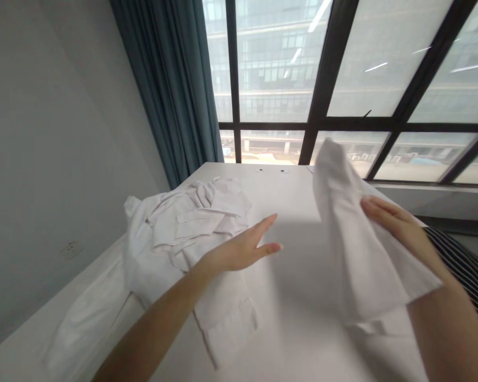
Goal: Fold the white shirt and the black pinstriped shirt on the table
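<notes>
While your right hand [394,218] closes on a limp, softly creased white cloth [354,249] over the smooth tabletop [279,193], your left hand [241,249] stretches open, thumb apart, holding nothing. Beside it slumps a wrinkled, layered heap of white fabric [199,220]; beyond stand a pleated blue curtain [171,79] and a dark-framed window [279,74].

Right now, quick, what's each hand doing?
Left hand: open, holding nothing.
Right hand: closed, holding a white cloth.
</notes>
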Demonstrator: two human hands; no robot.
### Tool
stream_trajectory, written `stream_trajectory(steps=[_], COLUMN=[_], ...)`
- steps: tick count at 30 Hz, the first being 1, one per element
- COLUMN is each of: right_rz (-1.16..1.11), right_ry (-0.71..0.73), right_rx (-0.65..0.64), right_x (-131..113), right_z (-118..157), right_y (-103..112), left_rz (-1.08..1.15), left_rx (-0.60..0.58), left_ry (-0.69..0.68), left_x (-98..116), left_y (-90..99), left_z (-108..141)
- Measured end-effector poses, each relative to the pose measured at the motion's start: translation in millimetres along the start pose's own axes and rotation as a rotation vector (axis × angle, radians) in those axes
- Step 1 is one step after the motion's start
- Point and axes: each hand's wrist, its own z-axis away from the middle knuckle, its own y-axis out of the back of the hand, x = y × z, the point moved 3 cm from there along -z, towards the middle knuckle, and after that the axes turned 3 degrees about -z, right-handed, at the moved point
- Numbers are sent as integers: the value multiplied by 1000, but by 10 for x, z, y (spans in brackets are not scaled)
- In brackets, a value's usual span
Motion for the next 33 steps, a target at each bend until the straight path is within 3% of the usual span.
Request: stream_trajectory(steps=[2, 4, 7, 13, 16, 19, 22, 24, 26, 28, 31, 33], right_rz=[-121, -246, -325, -205, -257, -261, -159, -72, 52, 169, 176, 224], right_ry=[-126, -120, -69, -49, -114, -137, -64, 19, 104, 163, 196, 186], right_rx=[-135, -330, -444, -426, -523, -691, -733, -682, -519, -260, 152, 264], right_x=[-157, -226, -139, 53, 46, 60, 110, 134, 133, 87, -79, -208], right_z=[120, 211, 226, 79, 97, 159, 140, 54, -72, -167, -115, 6], right_y=[-569, -1051, -1418, -1411, -1416, -1495, -1536, -1470, -1266, -921, -318, -46], left_rz=[103, 108, 47, 86, 161, -24, -129, -153, -199, -236, -273, -366], left_rx=[82, 194, 350, 333, 274, 256, 231, 250, 320, 419, 559, 681], left_ry=[-44, -3, 126, 210, 230, 273, 296, 291, 305, 313, 293, 267], left_x=[185, 255, 146, -141, -77, -5, -75, -187, -294, -323, -178, -42], left_y=[-92, -122, -60, 146, 83, -53, -138, -79, 108, 387, 822, 1036], left_z=[42, 59, 67, 111, 163, 179, 125, 88, 110, 227, 549, 763])
